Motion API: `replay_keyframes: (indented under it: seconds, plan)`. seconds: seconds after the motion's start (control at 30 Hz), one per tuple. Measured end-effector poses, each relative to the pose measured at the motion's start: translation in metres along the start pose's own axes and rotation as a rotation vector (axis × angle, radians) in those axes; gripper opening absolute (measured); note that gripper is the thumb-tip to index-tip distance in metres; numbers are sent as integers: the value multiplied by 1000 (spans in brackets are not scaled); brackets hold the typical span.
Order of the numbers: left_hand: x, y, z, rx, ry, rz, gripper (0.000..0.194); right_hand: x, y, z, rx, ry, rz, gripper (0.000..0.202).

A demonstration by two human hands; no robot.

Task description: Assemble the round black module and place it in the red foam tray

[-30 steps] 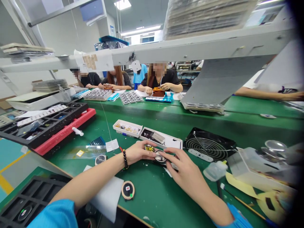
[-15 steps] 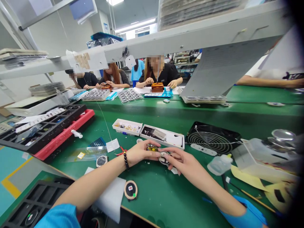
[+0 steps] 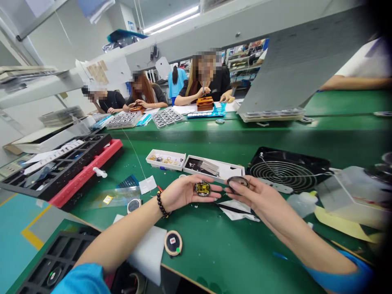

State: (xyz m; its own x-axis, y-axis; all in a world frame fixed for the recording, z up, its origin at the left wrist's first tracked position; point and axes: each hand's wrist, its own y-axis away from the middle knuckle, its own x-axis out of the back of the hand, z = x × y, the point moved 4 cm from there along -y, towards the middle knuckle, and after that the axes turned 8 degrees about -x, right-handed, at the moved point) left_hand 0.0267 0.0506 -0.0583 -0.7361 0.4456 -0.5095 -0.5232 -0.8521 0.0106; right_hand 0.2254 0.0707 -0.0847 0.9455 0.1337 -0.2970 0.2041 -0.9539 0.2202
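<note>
i am holding a small round disc with a gold-coloured centre and dark rim [image 3: 202, 188] in my left hand [image 3: 180, 192], fingers curled up around it, palm turned upward above the green worktop [image 3: 214, 245]. my right hand [image 3: 260, 196] is pinching a thin dark round ring-shaped cover [image 3: 238, 182] between thumb and fingertips, just beside the disc but apart from it. both parts are hovering over the middle of the worktop, a little in from its near edge. under my right hand some white paper scraps [image 3: 237, 209] are lying on the mat. beyond my hands, toward the far edge, two shallow white rectangular trays [image 3: 196, 163] are sitting side by side, and to their right a black square fan with a wire grille [image 3: 288, 169]. near the near edge a round black-and-tan coil disc with a red spot [image 3: 173, 243] is resting beside a white foam sheet [image 3: 147, 255]. by the left edge a black compartment tray on a red tray [image 3: 70, 167] is standing. other people are working across the table.
</note>
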Motion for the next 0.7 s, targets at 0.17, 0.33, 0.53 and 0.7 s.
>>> replay_keyframes:
  seconds: [0.17, 0.33, 0.53, 0.7]
  plan:
    - [0, 0, 0, -18, -15, -21, 35, -1, -2, 4, -42, -12, -10, 53]
    - [-1, 1, -2, -10, -32, -37, 35, -1, -1, 4, -29, 96, -17, 55]
    - [-1, 1, -3, -8, -28, -39, 35, -5, 7, -7, 56, 297, 32, 58]
    - [-1, 1, -3, -7, -70, 10, 33, -7, 11, -11, 107, 410, 78, 53]
